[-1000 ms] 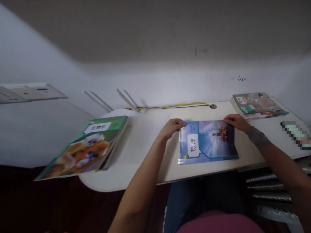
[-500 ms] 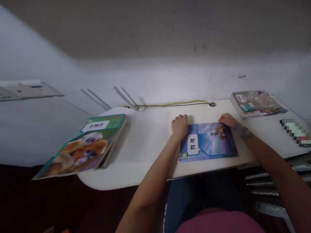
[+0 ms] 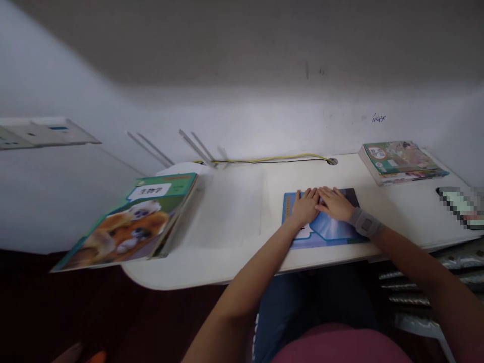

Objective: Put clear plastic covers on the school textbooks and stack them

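Three groups of books: all on the bench [image 3: 230, 212], placed at its left end, its middle and its right rear corner.

Left end: a biology textbook [image 3: 145, 222], cover lettered 生物学 above an orange-furred animal, lies tilted across the left edge, with its lower corner projecting past the front-left corner of the bench.

Rear edge, left: a white sheet [image 3: 181, 170] lies partly beneath the far end of the biology textbook.

Rear edge, middle: a yellow-and-black cable [image 3: 272, 159] runs along the wall side and ends at a round grommet [image 3: 332, 161].

Middle: a blue textbook [image 3: 328, 228] lies flat near the front edge, with most of its cover hidden beneath the hands.

Left hand [image 3: 305, 206]: flat, palm down on the blue textbook, fingers slightly spread.

Right hand [image 3: 335, 203]: flat, palm down on the same cover, fingers slightly spread, side touching the left hand; neither hand pinches anything.

Right wrist: a grey wrist brace [image 3: 365, 223] is fitted above the right hand.

Right rear corner: a stack of textbooks [image 3: 397, 162] lies flat, well apart from the hands.

Right edge: a pixelated object [image 3: 459, 207] rests on the bench; its kind cannot be told.
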A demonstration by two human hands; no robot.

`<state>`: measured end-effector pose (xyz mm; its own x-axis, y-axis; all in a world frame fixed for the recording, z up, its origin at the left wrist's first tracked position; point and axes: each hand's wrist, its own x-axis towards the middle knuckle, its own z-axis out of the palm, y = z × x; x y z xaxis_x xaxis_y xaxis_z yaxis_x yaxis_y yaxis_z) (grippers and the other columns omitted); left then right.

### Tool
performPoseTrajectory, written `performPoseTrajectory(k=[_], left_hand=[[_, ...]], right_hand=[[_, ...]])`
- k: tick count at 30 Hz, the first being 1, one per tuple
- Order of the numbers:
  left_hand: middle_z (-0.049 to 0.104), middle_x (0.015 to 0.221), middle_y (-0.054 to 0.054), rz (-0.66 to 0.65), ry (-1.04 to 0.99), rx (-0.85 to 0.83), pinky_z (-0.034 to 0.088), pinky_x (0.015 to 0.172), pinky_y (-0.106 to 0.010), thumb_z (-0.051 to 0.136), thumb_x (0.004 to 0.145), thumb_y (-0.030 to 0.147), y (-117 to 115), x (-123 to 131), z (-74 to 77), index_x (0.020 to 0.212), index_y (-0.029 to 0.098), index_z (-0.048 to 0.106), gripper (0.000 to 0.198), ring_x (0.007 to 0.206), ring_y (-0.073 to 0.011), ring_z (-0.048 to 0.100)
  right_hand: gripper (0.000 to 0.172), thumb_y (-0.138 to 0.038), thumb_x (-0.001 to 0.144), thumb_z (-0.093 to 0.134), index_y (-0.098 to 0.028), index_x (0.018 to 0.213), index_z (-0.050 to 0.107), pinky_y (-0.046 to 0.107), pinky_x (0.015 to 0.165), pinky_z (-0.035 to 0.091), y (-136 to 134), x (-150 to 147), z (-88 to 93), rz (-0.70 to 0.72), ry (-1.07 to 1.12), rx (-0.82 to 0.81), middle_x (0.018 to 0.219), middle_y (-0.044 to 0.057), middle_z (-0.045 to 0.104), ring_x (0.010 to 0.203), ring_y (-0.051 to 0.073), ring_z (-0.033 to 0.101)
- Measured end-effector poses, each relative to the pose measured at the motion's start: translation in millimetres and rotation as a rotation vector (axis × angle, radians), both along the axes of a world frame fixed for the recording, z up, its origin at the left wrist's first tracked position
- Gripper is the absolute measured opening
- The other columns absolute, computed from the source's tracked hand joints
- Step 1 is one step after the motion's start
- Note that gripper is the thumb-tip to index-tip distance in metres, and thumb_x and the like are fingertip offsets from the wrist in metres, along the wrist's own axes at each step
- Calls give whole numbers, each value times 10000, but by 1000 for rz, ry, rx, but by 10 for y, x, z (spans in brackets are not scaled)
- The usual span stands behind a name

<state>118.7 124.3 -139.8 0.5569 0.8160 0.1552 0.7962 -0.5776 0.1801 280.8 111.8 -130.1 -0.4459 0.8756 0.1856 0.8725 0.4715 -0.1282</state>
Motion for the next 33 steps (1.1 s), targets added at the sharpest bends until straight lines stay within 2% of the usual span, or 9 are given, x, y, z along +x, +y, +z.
performPoseTrajectory(k=[3,7,9,14,19,23,27,29,33], left_hand=[[408,1424,-149,44,-3,3,207,1078,-499,292,929,363,12,-96,-20,1367,129,392,506,1318,-301,339],[400,1419,-180,145,-9,-16,222,1078,-440,328,917,369,24,-298,-15,1347,81,397,522,1324,-297,328],[426,1394,-182,165,-20,-16,230,1072,-411,345,912,350,26,-368,10,1320,83,421,494,1302,-280,355],[562,1167,-192,236,-56,-11,310,973,-424,350,907,389,96,-357,90,1120,109,570,415,1138,-300,483],[596,1063,-216,295,-125,-52,293,944,-469,402,870,495,293,-266,127,1005,94,611,472,1100,-353,494],[638,945,-198,337,-216,-169,343,883,-408,520,776,571,471,-301,172,765,134,651,456,1039,-349,543],[622,630,-121,393,-355,-350,397,703,-328,628,672,582,563,-520,253,545,183,581,421,850,-306,613],[609,578,-95,403,-455,-445,403,631,-307,616,690,572,508,-681,284,578,180,589,409,751,-266,621],[679,741,-104,372,-648,-655,454,581,-284,487,805,536,176,-989,297,812,144,634,419,680,-192,629]], right_hand=[[587,-481,930,305,-104,1373,387,482,1067,244,-37,143,-142,24,-51,11,1422,170,402,1326,282,339],[595,-474,927,302,-94,1375,390,485,1039,291,-32,582,-207,-94,-88,-10,1436,178,376,1338,300,316],[597,-469,928,292,-88,1379,383,486,1038,295,-40,704,-211,-138,-90,-17,1448,174,356,1350,298,293],[612,-474,930,273,-69,1375,383,488,1045,284,-64,682,-225,-172,-97,-21,1445,177,361,1349,297,292],[596,-471,928,284,-96,1382,375,494,1047,275,-49,657,-245,-183,-84,-18,1442,165,373,1348,293,293],[582,-475,927,291,-124,1383,379,485,1043,282,-43,669,-252,-187,-75,-26,1444,149,377,1347,286,297],[572,-473,926,291,-140,1380,390,489,1037,287,-46,664,-259,-184,-62,1,1431,150,398,1336,286,318],[567,-471,924,296,-143,1376,396,487,1035,289,-48,663,-263,-180,-60,14,1422,150,411,1331,285,328],[571,-469,923,303,-127,1369,401,487,1035,291,-47,671,-274,-180,-61,21,1423,148,410,1328,287,332]])
